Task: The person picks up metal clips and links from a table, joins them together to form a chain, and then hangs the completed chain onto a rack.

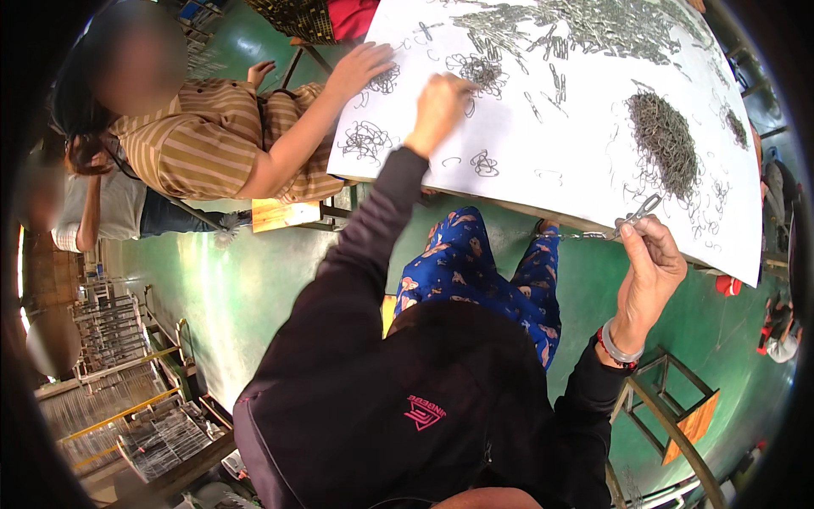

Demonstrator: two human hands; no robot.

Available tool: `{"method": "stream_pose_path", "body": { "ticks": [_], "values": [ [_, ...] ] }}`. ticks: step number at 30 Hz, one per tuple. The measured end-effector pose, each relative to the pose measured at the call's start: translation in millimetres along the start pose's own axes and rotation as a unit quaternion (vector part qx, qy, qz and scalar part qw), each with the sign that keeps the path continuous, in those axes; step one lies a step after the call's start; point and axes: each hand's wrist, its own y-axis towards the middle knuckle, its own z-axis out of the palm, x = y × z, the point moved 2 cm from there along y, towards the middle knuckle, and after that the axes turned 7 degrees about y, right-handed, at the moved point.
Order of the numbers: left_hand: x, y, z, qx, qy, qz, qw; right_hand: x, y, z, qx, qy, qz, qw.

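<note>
My left hand reaches across the white table sheet, its fingers closed over a small tangle of thin wire rings. My right hand is at the near table edge, pinching a small metal clip with a short chain of linked pieces hanging to its left. A dense heap of grey metal pieces lies just beyond my right hand. A wide spread of metal clips covers the far part of the sheet.
A person in a striped shirt sits at the left, a hand resting on wire rings at the sheet's corner. Small ring clusters dot the left side. Green floor, wooden stools and wire racks surround me.
</note>
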Motion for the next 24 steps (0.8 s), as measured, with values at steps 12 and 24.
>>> {"method": "stream_pose_path", "body": {
  "ticks": [12,24],
  "values": [
    [24.8,6.1,-10.3,0.146,0.084,0.08,0.983,7.3,-4.9,-4.9,0.017,-0.011,-0.027,0.999],
    [-215.5,-27.8,-100.8,0.197,-0.59,-0.021,0.782,-33.7,-29.7,-15.4,-0.006,0.017,-0.062,0.998]
  ]
}}
